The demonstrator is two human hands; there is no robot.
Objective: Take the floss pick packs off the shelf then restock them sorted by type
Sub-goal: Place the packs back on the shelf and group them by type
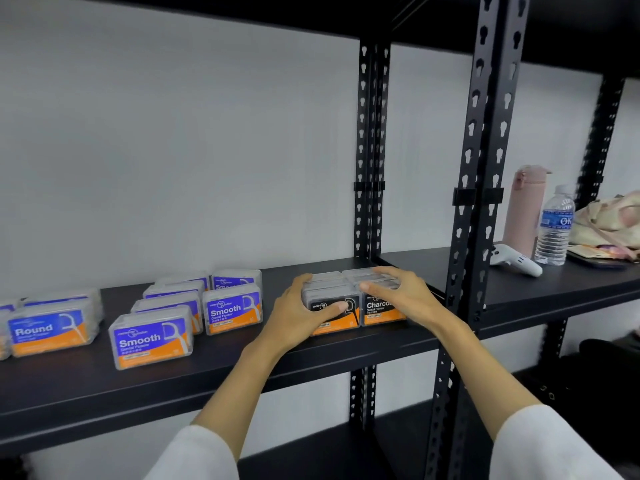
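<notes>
On the black shelf (86, 389), floss pick packs stand in groups. At the far left are blue "Round" packs (52, 332). In the middle sit two rows of blue "Smooth" packs (154, 342). To the right stand black "Charcoal" packs (379, 308) in two rows. My left hand (298, 315) grips the left charcoal row (332, 315), thumb across its front label. My right hand (403, 294) lies over the top and right side of the right charcoal row, partly hiding its label.
Black slotted uprights (479, 202) divide the shelving just right of the charcoal packs. Beyond them stand a pink flask (523, 209), a water bottle (554, 226), a white controller (516, 261) and a beige bag (609, 220). A lower shelf (332, 452) lies beneath.
</notes>
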